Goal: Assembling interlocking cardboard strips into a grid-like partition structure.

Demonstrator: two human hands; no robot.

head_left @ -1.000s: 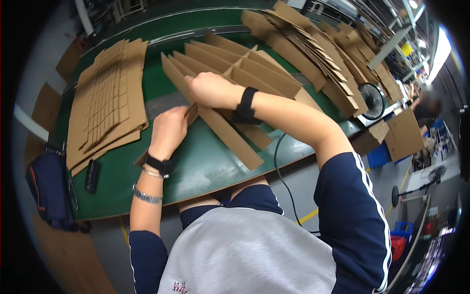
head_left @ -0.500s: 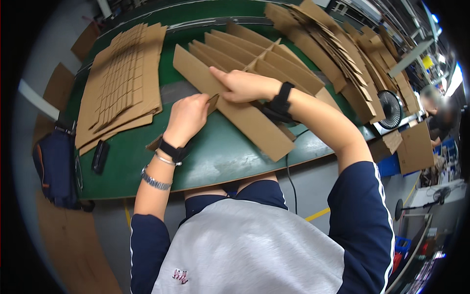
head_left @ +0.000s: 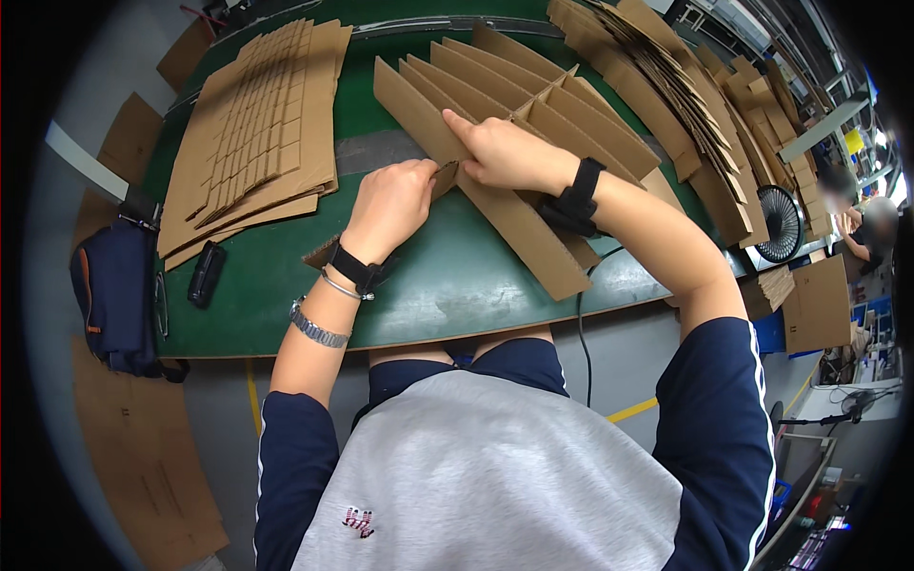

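A cardboard divider (head_left: pixel 466 81) of interlocking upright strips stands on the green table in front of me. My right hand (head_left: pixel 514 155) grips its near long strip (head_left: pixel 519 233), index finger stretched along the top edge and the other fingers bent. Just left of it, my left hand (head_left: pixel 391 205) is closed around a separate cardboard strip (head_left: pixel 445 179). That strip's far end meets the divider's near strip beside my right fingers; its other end (head_left: pixel 322 252) shows past my left wrist. My fingers cover much of the joint, so I cannot tell whether the pieces are slotted together.
Flat slotted cardboard sheets (head_left: pixel 257 133) are stacked on the left of the table (head_left: pixel 419 295), near a dark case (head_left: pixel 207 274). A blue bag (head_left: pixel 116 290) hangs by the left edge. More cardboard strips (head_left: pixel 671 114) and a small black fan (head_left: pixel 779 224) are at the right. Other people are at far right.
The whole scene has shifted up and slightly right in the picture as my head turned. Both hands keep nearly the same hold on the cardboard.
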